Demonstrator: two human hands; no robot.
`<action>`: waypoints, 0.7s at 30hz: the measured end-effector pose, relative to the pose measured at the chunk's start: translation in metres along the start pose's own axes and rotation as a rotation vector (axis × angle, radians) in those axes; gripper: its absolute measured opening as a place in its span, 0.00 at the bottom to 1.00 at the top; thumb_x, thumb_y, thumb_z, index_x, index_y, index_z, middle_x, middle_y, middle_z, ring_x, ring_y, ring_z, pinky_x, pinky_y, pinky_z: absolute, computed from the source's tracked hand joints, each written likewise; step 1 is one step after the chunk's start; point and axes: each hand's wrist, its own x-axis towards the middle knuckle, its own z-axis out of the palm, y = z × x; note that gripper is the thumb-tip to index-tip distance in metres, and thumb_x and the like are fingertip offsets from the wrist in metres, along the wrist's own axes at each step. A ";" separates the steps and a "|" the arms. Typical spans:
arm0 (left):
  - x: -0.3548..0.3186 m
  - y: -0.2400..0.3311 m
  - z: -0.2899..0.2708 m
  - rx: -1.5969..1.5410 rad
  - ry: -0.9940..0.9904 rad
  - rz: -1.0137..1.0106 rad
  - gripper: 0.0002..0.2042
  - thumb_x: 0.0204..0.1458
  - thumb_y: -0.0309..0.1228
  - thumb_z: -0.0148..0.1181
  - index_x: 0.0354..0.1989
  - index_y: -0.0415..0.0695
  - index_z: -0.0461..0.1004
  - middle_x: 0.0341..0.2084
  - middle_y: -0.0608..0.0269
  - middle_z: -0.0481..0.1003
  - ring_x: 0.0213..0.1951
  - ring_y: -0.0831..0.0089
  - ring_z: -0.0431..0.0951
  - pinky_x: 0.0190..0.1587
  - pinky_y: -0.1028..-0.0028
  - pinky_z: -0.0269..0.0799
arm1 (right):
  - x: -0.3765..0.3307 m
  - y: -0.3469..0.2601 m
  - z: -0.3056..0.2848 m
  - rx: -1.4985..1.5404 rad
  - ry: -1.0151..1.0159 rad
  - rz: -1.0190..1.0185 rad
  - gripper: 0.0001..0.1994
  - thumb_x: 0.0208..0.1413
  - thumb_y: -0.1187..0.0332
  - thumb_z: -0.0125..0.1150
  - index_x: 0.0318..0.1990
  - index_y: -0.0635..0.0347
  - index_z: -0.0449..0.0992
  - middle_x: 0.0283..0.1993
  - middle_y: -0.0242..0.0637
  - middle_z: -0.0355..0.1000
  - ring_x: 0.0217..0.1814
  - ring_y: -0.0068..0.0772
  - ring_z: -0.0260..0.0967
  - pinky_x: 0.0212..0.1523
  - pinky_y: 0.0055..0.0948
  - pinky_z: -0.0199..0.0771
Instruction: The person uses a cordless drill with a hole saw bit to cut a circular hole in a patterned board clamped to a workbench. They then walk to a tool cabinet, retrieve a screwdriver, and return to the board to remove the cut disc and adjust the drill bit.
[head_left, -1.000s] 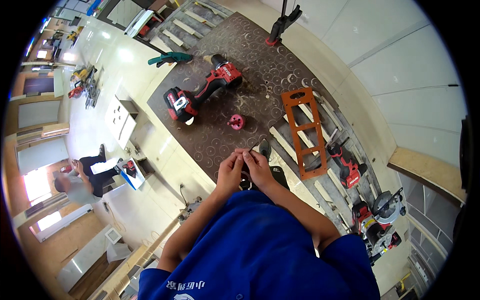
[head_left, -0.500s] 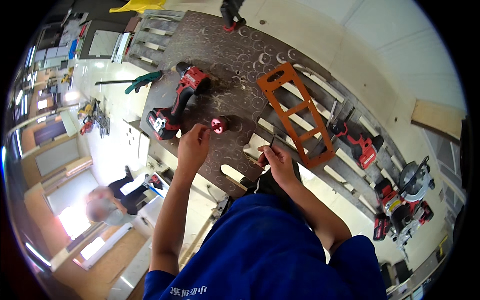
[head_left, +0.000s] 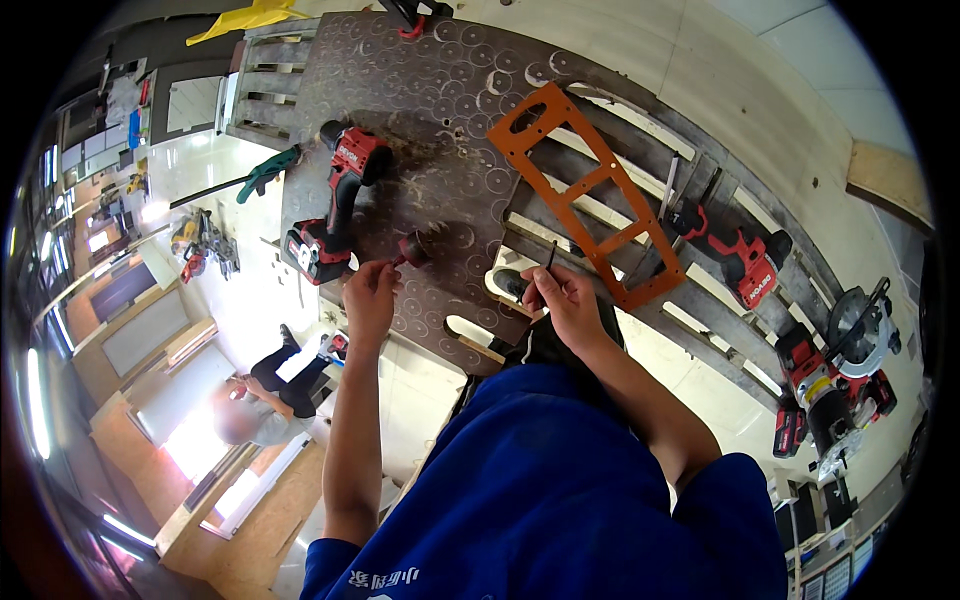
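Over the near part of the dark board [head_left: 420,100], my left hand [head_left: 370,303] pinches the thin shank of a dark red hole saw [head_left: 415,248]. The saw's cup points away to the right. A thin dark rod [head_left: 552,256], perhaps a hex key or drill bit, sticks up from the closed fingers of my right hand [head_left: 562,300]. Beyond my left hand, a red and black cordless drill [head_left: 342,190] lies on its side, its battery toward me. An orange plate with cut-outs [head_left: 590,195] rests on the slats just beyond my right hand.
Right of the plate lie another red and black power tool [head_left: 740,255] and a circular saw [head_left: 835,370]. A green-handled handsaw [head_left: 266,175] overhangs the board's left edge. A person [head_left: 265,400] is at the lower left. Grey slats [head_left: 690,325] with gaps run along the right.
The hole saw has turned from its face toward me to its side, in my left hand. My right hand still grips the rod, now pointing up more. The whole view has shifted slightly.
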 end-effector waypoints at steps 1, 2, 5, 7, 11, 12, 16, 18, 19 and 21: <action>0.000 0.000 0.000 0.015 0.006 0.018 0.09 0.60 0.27 0.57 0.43 0.33 0.77 0.29 0.58 0.81 0.29 0.75 0.81 0.33 0.76 0.75 | 0.001 -0.002 0.000 -0.013 -0.002 -0.006 0.18 0.70 0.58 0.51 0.45 0.68 0.77 0.29 0.33 0.74 0.31 0.17 0.68 0.35 0.21 0.69; 0.000 -0.002 0.001 0.028 0.012 0.034 0.09 0.60 0.27 0.57 0.44 0.33 0.77 0.29 0.57 0.81 0.29 0.74 0.82 0.33 0.75 0.76 | 0.001 -0.003 0.000 -0.012 -0.008 0.000 0.18 0.70 0.59 0.51 0.45 0.68 0.77 0.29 0.33 0.74 0.31 0.17 0.68 0.35 0.21 0.69; 0.002 -0.007 0.002 0.055 0.077 0.098 0.11 0.58 0.25 0.58 0.46 0.33 0.77 0.31 0.55 0.82 0.31 0.71 0.83 0.35 0.74 0.77 | 0.002 -0.005 0.002 -0.037 -0.030 0.003 0.17 0.70 0.60 0.51 0.45 0.67 0.77 0.30 0.33 0.74 0.31 0.17 0.68 0.35 0.20 0.69; 0.000 -0.004 0.003 0.058 0.104 0.116 0.12 0.57 0.24 0.59 0.48 0.34 0.77 0.32 0.53 0.82 0.33 0.69 0.84 0.37 0.72 0.79 | 0.001 -0.011 0.006 -0.081 -0.035 -0.016 0.16 0.70 0.60 0.51 0.45 0.67 0.78 0.30 0.32 0.75 0.31 0.17 0.68 0.35 0.20 0.69; -0.030 0.013 0.001 -0.004 0.214 0.143 0.11 0.56 0.24 0.59 0.47 0.36 0.78 0.31 0.55 0.82 0.32 0.71 0.83 0.36 0.73 0.78 | -0.005 -0.023 0.020 -0.147 -0.097 -0.010 0.17 0.71 0.60 0.50 0.45 0.67 0.78 0.30 0.31 0.74 0.30 0.16 0.67 0.33 0.19 0.68; -0.040 0.012 0.004 -0.038 0.199 0.121 0.12 0.57 0.24 0.59 0.49 0.36 0.77 0.32 0.56 0.82 0.33 0.72 0.83 0.37 0.74 0.78 | -0.005 -0.025 0.023 -0.173 -0.138 0.006 0.17 0.71 0.60 0.50 0.45 0.67 0.78 0.29 0.31 0.73 0.29 0.16 0.66 0.33 0.19 0.68; -0.085 0.012 0.016 -0.181 0.132 0.073 0.10 0.60 0.23 0.57 0.49 0.35 0.75 0.35 0.56 0.82 0.36 0.74 0.82 0.40 0.76 0.78 | -0.002 -0.025 0.045 -0.303 -0.284 0.087 0.18 0.71 0.60 0.48 0.44 0.66 0.78 0.25 0.29 0.70 0.27 0.15 0.64 0.30 0.18 0.65; -0.093 -0.003 0.024 -0.225 0.147 0.084 0.11 0.60 0.24 0.58 0.49 0.35 0.75 0.36 0.57 0.82 0.37 0.75 0.82 0.40 0.76 0.78 | 0.013 -0.021 0.053 -0.409 -0.353 0.157 0.17 0.70 0.61 0.48 0.43 0.67 0.78 0.25 0.29 0.70 0.27 0.15 0.64 0.29 0.19 0.65; -0.097 -0.015 0.029 -0.243 0.185 0.076 0.11 0.60 0.24 0.58 0.50 0.35 0.74 0.37 0.57 0.81 0.37 0.75 0.82 0.39 0.76 0.78 | 0.022 -0.014 0.055 -0.549 -0.348 0.133 0.17 0.68 0.61 0.50 0.41 0.68 0.78 0.23 0.30 0.70 0.26 0.17 0.65 0.28 0.23 0.66; -0.093 -0.035 0.037 -0.281 0.261 0.063 0.12 0.60 0.24 0.59 0.51 0.35 0.73 0.37 0.57 0.81 0.36 0.75 0.82 0.39 0.76 0.78 | 0.042 -0.005 0.057 -0.840 -0.394 0.026 0.16 0.66 0.60 0.53 0.40 0.67 0.78 0.24 0.32 0.71 0.26 0.19 0.66 0.29 0.25 0.66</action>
